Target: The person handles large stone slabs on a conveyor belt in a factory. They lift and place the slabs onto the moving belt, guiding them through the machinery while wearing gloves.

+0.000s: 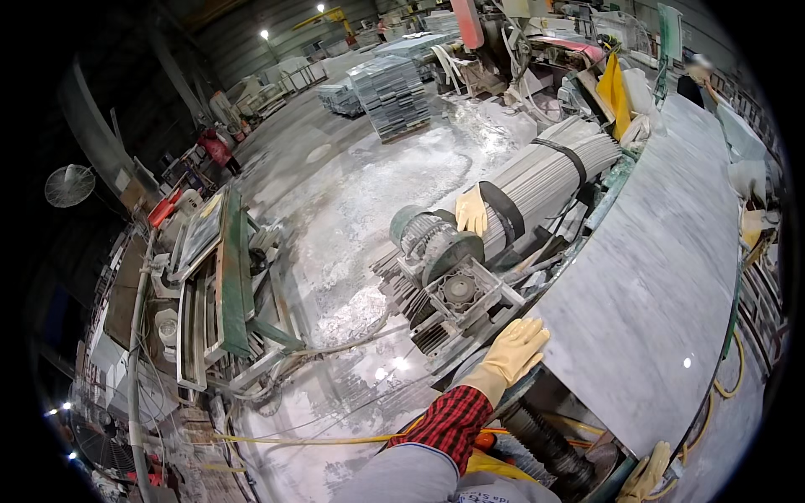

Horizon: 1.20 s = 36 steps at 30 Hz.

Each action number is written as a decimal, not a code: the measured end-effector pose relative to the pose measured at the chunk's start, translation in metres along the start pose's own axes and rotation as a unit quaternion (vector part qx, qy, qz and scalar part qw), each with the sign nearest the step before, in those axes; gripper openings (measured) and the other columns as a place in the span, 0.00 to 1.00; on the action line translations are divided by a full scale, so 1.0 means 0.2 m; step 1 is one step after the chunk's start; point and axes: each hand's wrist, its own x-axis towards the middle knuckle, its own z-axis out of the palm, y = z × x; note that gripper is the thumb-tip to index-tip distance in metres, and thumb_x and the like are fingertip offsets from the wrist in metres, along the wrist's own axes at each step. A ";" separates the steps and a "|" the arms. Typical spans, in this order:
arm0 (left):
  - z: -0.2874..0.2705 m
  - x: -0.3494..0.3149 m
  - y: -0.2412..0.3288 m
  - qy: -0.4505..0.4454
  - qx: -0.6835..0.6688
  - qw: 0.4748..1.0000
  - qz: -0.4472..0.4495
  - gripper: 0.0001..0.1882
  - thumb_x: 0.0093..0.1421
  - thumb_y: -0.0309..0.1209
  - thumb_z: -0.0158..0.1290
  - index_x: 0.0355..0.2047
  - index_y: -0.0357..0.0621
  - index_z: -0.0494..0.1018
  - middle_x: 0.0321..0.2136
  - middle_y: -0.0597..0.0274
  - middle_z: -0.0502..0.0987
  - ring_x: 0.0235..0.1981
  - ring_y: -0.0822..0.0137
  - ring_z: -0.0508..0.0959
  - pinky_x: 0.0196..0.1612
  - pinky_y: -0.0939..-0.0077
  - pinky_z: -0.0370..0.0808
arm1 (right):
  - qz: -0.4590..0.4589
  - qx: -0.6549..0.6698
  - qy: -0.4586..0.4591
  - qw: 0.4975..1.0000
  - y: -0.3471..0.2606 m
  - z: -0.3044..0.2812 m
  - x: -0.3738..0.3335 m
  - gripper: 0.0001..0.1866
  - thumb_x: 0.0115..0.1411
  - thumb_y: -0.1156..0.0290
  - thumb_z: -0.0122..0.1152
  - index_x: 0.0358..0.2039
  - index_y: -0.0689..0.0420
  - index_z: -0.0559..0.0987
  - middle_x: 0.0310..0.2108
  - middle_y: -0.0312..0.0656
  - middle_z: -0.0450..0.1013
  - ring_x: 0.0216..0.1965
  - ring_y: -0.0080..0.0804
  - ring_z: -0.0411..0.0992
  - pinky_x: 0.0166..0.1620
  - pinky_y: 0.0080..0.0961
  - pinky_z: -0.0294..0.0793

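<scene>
A long white-grey stone slab (646, 285) with faint streaks stretches away from me on the right, resting on a green-edged support. My left hand (513, 350), in a cream rubber glove below a red-and-black checked cuff, reaches its near left corner. The fingers are stretched out against that edge, and the hand is open. At the near right corner, my right hand (644, 476) wears a matching glove and is partly cut off by the picture's rim. Its fingers look closed around the slab's edge. Below the slab, between my hands, is a dark ribbed column (545, 440).
Left of the slab stand a dusty motor with gearbox (444, 251) and a strapped bundle of strips (553, 168), with a loose glove (471, 210) on top. A yellow hose (319, 440) crosses the wet floor. A green-framed rack (231, 277) stands left; a person (218, 151) is farther off.
</scene>
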 end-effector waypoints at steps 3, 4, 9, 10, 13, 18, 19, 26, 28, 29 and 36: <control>-0.01 0.01 0.02 0.011 0.007 1.000 0.002 0.25 0.71 0.38 0.60 0.65 0.46 0.72 0.69 0.44 0.73 0.70 0.42 0.71 0.77 0.50 0.62 | -0.037 0.042 0.080 0.995 -0.18 -0.18 0.12 0.25 0.78 0.59 0.55 0.63 0.65 0.81 0.64 0.59 0.77 0.68 0.61 0.72 0.75 0.54 0.66; -0.01 0.02 0.03 0.013 0.010 1.000 0.005 0.25 0.70 0.37 0.60 0.65 0.45 0.73 0.68 0.44 0.73 0.70 0.43 0.72 0.77 0.51 0.63 | -0.037 0.037 0.080 0.995 -0.16 -0.18 0.12 0.25 0.78 0.59 0.54 0.63 0.65 0.81 0.64 0.59 0.77 0.68 0.61 0.72 0.75 0.54 0.66; 0.00 0.03 0.05 0.016 0.008 1.000 0.006 0.25 0.70 0.37 0.60 0.64 0.45 0.74 0.68 0.45 0.74 0.70 0.43 0.72 0.77 0.51 0.63 | -0.034 0.022 0.068 0.997 -0.13 -0.18 0.13 0.24 0.78 0.60 0.54 0.63 0.65 0.81 0.63 0.60 0.78 0.67 0.61 0.73 0.75 0.54 0.66; 0.00 0.02 0.04 0.019 0.009 1.000 0.006 0.25 0.70 0.37 0.60 0.65 0.45 0.74 0.68 0.45 0.74 0.70 0.43 0.72 0.77 0.51 0.63 | -0.036 0.026 0.070 0.997 -0.14 -0.18 0.12 0.24 0.78 0.60 0.54 0.63 0.66 0.81 0.63 0.61 0.78 0.67 0.62 0.73 0.75 0.54 0.66; 0.00 0.01 0.03 0.015 0.011 1.000 0.005 0.25 0.70 0.38 0.60 0.65 0.45 0.73 0.68 0.44 0.74 0.70 0.43 0.72 0.77 0.51 0.63 | -0.033 0.035 0.063 0.997 -0.15 -0.18 0.12 0.24 0.78 0.60 0.54 0.63 0.66 0.81 0.63 0.61 0.78 0.67 0.62 0.73 0.75 0.54 0.67; -0.01 0.00 0.03 0.006 0.007 1.000 0.003 0.25 0.70 0.38 0.60 0.65 0.45 0.73 0.68 0.44 0.74 0.70 0.43 0.72 0.77 0.51 0.62 | -0.033 0.037 0.063 0.997 -0.17 -0.19 0.11 0.24 0.77 0.61 0.55 0.63 0.66 0.81 0.63 0.62 0.77 0.67 0.62 0.72 0.75 0.53 0.66; -0.02 0.00 0.03 0.005 0.006 1.000 0.002 0.25 0.70 0.38 0.60 0.65 0.45 0.73 0.68 0.45 0.74 0.70 0.43 0.72 0.77 0.51 0.62 | -0.028 0.032 0.056 0.998 -0.17 -0.18 0.09 0.24 0.78 0.61 0.55 0.63 0.66 0.81 0.63 0.62 0.77 0.68 0.62 0.72 0.75 0.53 0.66; -0.03 -0.02 0.02 -0.002 0.005 1.000 -0.002 0.25 0.70 0.38 0.60 0.64 0.45 0.73 0.69 0.44 0.73 0.71 0.43 0.71 0.77 0.50 0.61 | -0.008 0.035 0.021 0.999 -0.13 -0.14 0.05 0.25 0.78 0.61 0.54 0.65 0.67 0.79 0.66 0.64 0.74 0.70 0.62 0.69 0.77 0.53 0.63; -0.05 -0.03 0.03 0.003 0.005 1.000 -0.004 0.25 0.71 0.38 0.60 0.65 0.46 0.73 0.70 0.43 0.73 0.72 0.43 0.70 0.78 0.50 0.61 | -0.019 0.045 0.026 0.998 -0.17 -0.18 0.06 0.26 0.79 0.60 0.53 0.65 0.67 0.79 0.66 0.64 0.74 0.70 0.63 0.69 0.77 0.54 0.62; -0.04 -0.03 0.03 0.005 0.006 1.000 -0.003 0.25 0.71 0.38 0.60 0.65 0.46 0.73 0.70 0.44 0.72 0.71 0.43 0.70 0.77 0.50 0.62 | -0.024 0.051 0.029 0.998 -0.19 -0.19 0.07 0.26 0.79 0.60 0.52 0.66 0.67 0.78 0.66 0.64 0.74 0.70 0.63 0.69 0.77 0.54 0.61; -0.06 -0.03 0.03 0.005 0.000 1.000 0.003 0.25 0.71 0.37 0.61 0.66 0.46 0.72 0.69 0.45 0.72 0.70 0.42 0.70 0.77 0.50 0.63 | -0.027 0.038 0.035 0.998 -0.16 -0.17 0.05 0.25 0.79 0.61 0.52 0.65 0.67 0.79 0.65 0.63 0.75 0.69 0.62 0.70 0.76 0.54 0.63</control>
